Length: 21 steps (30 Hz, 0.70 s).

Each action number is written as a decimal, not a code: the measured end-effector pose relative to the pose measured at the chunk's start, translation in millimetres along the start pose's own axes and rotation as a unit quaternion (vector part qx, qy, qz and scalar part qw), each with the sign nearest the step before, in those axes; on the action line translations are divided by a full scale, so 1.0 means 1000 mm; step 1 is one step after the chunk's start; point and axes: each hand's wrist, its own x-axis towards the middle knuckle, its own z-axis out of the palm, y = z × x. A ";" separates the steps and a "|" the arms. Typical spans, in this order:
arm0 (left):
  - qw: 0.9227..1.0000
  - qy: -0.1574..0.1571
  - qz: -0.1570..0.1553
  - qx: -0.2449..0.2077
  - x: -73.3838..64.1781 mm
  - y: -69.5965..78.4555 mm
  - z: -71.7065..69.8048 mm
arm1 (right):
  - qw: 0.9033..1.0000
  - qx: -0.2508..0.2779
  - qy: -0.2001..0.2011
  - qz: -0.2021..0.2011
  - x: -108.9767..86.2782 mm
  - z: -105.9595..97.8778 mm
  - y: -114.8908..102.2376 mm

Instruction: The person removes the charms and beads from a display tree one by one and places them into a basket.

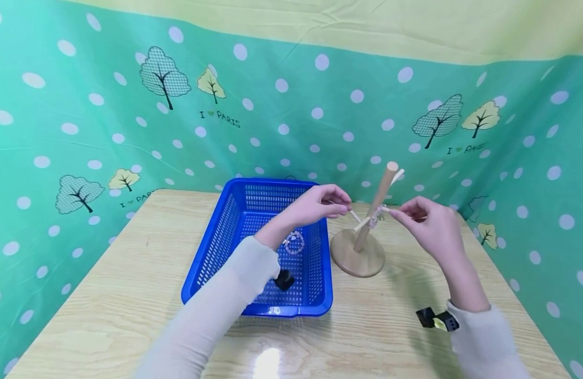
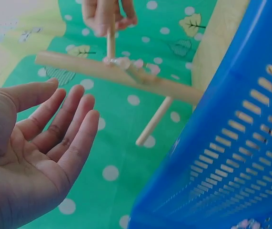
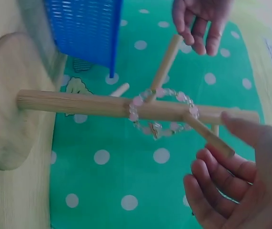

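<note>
A wooden stand point(image 1: 379, 189) has a round base, an upright post and several short pegs. A bracelet point(image 3: 137, 101) of pink and clear beads with a small charm hangs on one peg point(image 3: 207, 133), close to the post. My right hand point(image 1: 431, 226) is at that peg's outer end, its thumb and fingers on either side with a gap between them in the right wrist view. My left hand point(image 2: 40, 138) holds nothing, fingers loosely bent, beside another peg point(image 3: 166, 62) on the stand's left side. Whether it touches that peg is unclear.
A blue perforated basket point(image 1: 191, 273) stands left of the stand, under my left forearm. Another beaded bracelet point(image 1: 293, 242) lies inside it. Both rest on a light wooden table point(image 1: 106, 295). A green dotted cloth point(image 1: 282, 131) hangs behind and at the sides.
</note>
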 end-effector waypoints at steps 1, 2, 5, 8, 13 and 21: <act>1.000 0.001 0.000 0.000 0.001 0.001 0.002 | 1.000 0.015 -0.013 0.011 0.004 -0.001 0.001; 1.000 0.001 -0.001 -0.004 0.002 0.001 0.004 | 0.999 0.030 -0.021 0.021 0.007 -0.002 0.001; 1.000 0.002 0.000 -0.008 0.007 0.002 0.011 | 0.997 0.068 -0.011 0.041 0.018 -0.003 0.004; 1.000 0.003 0.004 -0.007 0.011 0.002 0.019 | 0.994 0.098 0.021 0.053 0.029 -0.005 0.005; 1.000 0.010 0.012 -0.006 0.018 -0.001 0.030 | 0.984 0.158 0.049 0.067 0.048 -0.005 0.008; 0.999 0.034 0.020 0.007 0.022 -0.004 0.038 | 0.972 0.229 -0.001 0.056 0.067 -0.001 0.013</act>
